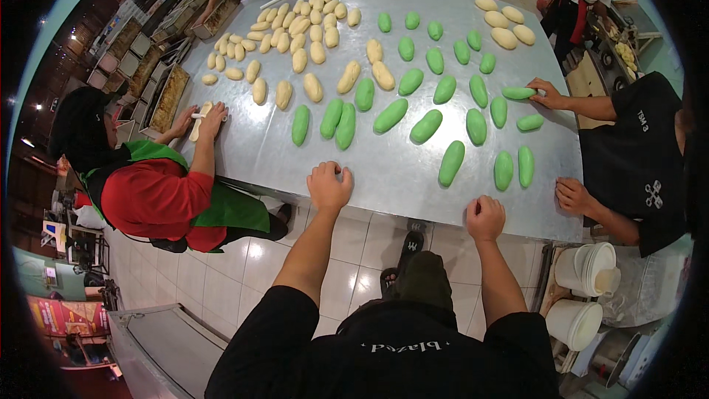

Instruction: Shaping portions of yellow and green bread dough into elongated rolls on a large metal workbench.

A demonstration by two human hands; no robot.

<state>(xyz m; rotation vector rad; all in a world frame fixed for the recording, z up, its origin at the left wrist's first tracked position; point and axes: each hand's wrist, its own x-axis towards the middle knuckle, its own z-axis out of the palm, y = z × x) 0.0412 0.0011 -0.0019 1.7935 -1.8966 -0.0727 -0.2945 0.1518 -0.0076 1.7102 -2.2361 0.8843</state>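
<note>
My left hand (329, 185) rests at the near edge of the metal table (266, 155), its fingers curled in and nothing seen in them. My right hand (486, 218) lies farther right on the same edge, curled into a loose fist. Green oblong dough pieces (427, 126) are spread over the middle and right of the table. The nearest to my right hand is a long green dough piece (451, 163), apart from it. Ahead of my left hand lie two green dough pieces (346, 126) side by side. Neither hand touches any dough.
Many cream dough pieces (299, 60) fill the far left, with several more (504, 38) far right. A person in red (159, 196) rolls dough with a pin at left. At right, a person's hand (548, 94) touches green dough. White buckets (574, 324) stand lower right.
</note>
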